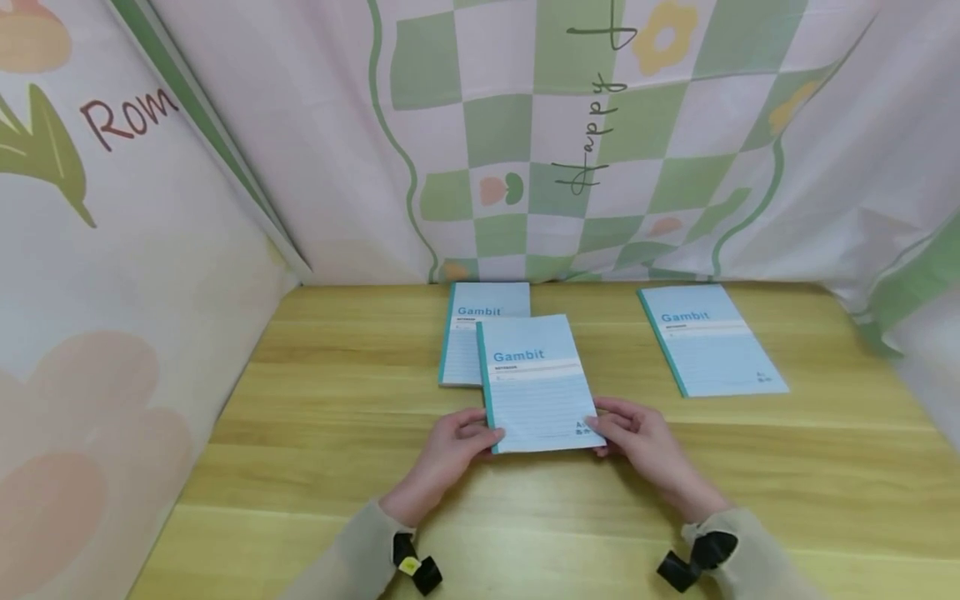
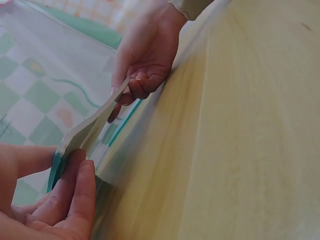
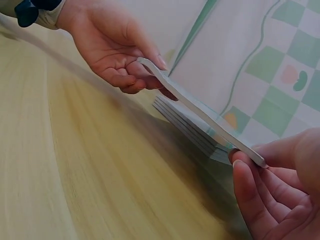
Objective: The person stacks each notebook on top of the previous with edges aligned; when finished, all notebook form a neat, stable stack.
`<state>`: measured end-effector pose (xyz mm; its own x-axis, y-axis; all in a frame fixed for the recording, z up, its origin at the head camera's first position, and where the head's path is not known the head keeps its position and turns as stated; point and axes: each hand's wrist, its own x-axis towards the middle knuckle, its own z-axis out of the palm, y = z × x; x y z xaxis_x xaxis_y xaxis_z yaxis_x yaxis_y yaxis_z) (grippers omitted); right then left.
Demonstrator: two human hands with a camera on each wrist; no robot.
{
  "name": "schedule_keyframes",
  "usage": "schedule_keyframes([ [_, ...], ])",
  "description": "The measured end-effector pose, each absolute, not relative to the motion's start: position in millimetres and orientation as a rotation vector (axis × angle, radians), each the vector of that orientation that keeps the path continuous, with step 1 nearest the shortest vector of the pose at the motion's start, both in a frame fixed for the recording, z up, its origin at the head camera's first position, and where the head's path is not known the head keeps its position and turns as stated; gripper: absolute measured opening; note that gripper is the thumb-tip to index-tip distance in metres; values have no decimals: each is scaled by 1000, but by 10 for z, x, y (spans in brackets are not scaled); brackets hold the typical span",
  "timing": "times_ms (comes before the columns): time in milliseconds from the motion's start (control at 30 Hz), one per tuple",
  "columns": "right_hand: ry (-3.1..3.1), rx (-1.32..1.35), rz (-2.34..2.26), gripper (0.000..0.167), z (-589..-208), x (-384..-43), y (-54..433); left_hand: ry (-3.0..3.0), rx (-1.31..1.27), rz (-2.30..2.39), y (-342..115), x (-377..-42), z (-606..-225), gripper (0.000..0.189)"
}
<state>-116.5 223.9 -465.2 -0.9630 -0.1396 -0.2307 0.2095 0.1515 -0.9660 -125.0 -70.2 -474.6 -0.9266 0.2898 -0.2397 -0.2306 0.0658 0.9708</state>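
Both hands hold a light blue Gambit notebook with a teal spine, raised above the table. My left hand pinches its lower left corner by the spine, thumb on the cover and fingers beneath. At the lower right corner, my right hand pinches it the same way. In the right wrist view the held notebook appears edge-on, slightly bent. Behind it lies a stack of similar notebooks, partly hidden in the head view; the right wrist view shows several layers in that stack.
Another Gambit notebook lies flat on the wooden table at the back right. A patterned curtain hangs along the table's back edge, and a printed cloth stands at the left. Black straps sit on both wrists.
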Motion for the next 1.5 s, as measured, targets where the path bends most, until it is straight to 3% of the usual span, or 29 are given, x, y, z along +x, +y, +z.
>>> schedule_keyframes([
  [733,2096,-1,-1898,63,-4599,-1216,1976,2128,-3,1907,-924,-1327,-4694,50],
  [1133,2119,10,-1895,67,-4581,-1302,1827,2342,-36,1898,-989,-1435,-4637,41],
  [1500,2314,-52,-1794,61,-4571,-1513,1718,2484,-42,1860,-1033,-1635,-4569,38],
])
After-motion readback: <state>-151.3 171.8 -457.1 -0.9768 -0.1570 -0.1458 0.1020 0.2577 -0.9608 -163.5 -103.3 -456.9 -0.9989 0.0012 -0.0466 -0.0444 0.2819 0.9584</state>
